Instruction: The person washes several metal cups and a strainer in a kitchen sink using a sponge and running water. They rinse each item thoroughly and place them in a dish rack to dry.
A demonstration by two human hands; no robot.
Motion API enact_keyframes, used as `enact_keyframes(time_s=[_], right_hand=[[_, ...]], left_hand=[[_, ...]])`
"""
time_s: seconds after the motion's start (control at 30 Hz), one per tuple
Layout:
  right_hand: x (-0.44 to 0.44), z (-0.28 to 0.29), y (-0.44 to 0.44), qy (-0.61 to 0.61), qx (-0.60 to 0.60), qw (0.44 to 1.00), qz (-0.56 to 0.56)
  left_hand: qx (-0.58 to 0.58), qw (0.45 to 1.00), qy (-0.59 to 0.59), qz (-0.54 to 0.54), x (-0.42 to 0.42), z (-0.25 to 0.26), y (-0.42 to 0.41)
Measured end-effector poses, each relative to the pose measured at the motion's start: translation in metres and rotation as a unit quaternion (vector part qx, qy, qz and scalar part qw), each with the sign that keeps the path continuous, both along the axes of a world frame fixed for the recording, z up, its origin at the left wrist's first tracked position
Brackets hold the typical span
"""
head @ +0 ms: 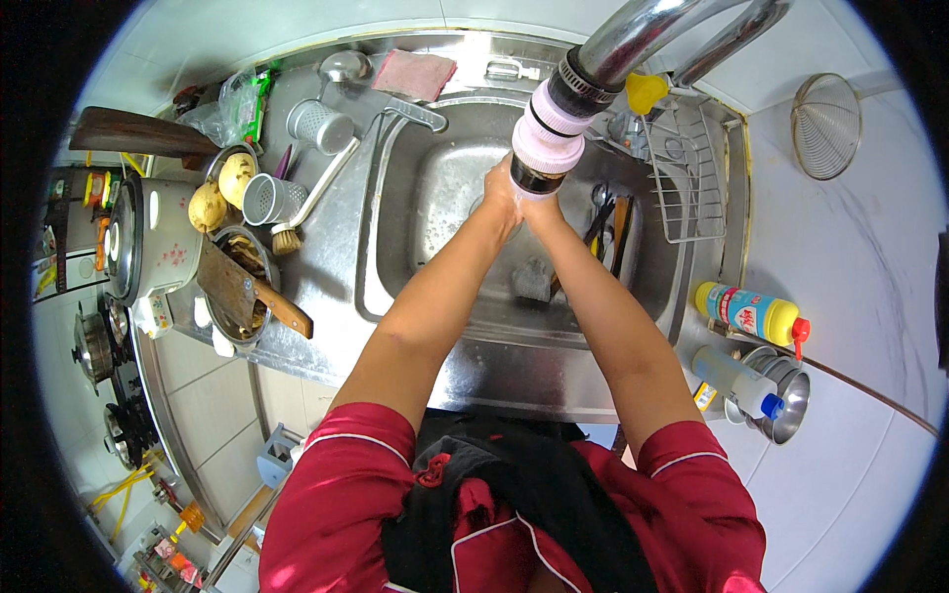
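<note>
My left hand (503, 189) and my right hand (541, 209) are close together beneath the pink and black tap nozzle (547, 144). Both look wet where they meet. The nozzle hides most of the fingers, so whether anything is held between them cannot be seen. Under them is a stainless steel sink basin (437, 256), its floor wet on the left side. A grey scrubbing pad (531, 279) lies in the basin beside my right forearm. Right of that forearm, several long-handled utensils (621, 230) lie along the basin floor.
On the left counter a cleaver (230, 285) rests across a metal bowl (270, 263), near a brush (319, 193), peeled round produce (207, 206) and a rice cooker (159, 233). Rightward are a wire rack (693, 236), a yellow bottle (745, 310) and a clear bottle (730, 378).
</note>
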State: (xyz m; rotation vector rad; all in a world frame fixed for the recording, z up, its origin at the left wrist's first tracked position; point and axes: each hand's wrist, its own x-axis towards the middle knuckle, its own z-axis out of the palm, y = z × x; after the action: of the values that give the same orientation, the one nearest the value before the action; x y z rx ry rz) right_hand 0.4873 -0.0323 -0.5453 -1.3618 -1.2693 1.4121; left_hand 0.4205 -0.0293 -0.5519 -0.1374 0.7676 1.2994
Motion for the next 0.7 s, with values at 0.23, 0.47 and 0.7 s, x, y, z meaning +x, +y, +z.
enact_keyframes(time_s=[0.23, 0.47, 0.7], right_hand=[[0.021, 0.015, -0.006, 0.116, -0.128, 0.985, 0.021], [0.039, 0.033, 0.0, 0.013, -0.069, 0.988, 0.138], [0.027, 0.035, -0.003, 0.09, -0.091, 0.992, 0.023]], left_hand=[[0.029, 0.997, -0.021, -0.07, -0.027, 0.025, -0.011], [0.065, 0.986, 0.126, -0.085, -0.046, 0.028, -0.038], [-0.015, 0.979, 0.197, -0.057, -0.041, 0.011, -0.032]])
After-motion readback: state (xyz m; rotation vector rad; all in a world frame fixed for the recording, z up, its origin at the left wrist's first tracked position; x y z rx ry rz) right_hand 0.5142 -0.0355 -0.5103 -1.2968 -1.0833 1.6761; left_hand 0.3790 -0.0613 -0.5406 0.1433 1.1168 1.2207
